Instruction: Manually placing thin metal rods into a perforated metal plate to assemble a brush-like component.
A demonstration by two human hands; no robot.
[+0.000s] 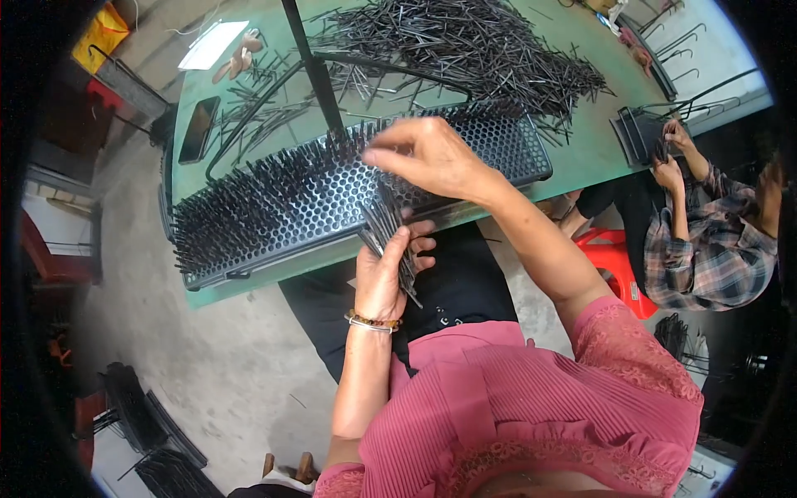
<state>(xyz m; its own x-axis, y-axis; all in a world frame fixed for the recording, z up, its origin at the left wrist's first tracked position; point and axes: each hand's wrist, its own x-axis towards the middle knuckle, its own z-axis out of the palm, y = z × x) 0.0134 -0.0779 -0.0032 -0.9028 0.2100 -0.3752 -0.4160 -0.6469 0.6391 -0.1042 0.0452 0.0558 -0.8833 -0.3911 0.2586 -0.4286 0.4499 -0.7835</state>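
Phone (200,129) and white sheet (213,46) beyond the left hand (383,267)
The phone lies nearer, a yellow bag (100,39) farther left; well right of the right hand (440,164), a red stool (613,264) beside a plaid-shirted person (706,264).

Single view: wide fisheye, head-worn, left lens of a side-by-side pair. Looks steeply down and forward, upright, from above the wearer's pink top (515,407), which fills lower middle of frame. Left hand (388,261) and right hand (440,158) close, near centre. Green table (581,162) reaches toward top edge. Seated co-worker (706,249) farther off, by right rim. Black border rounds the corners.
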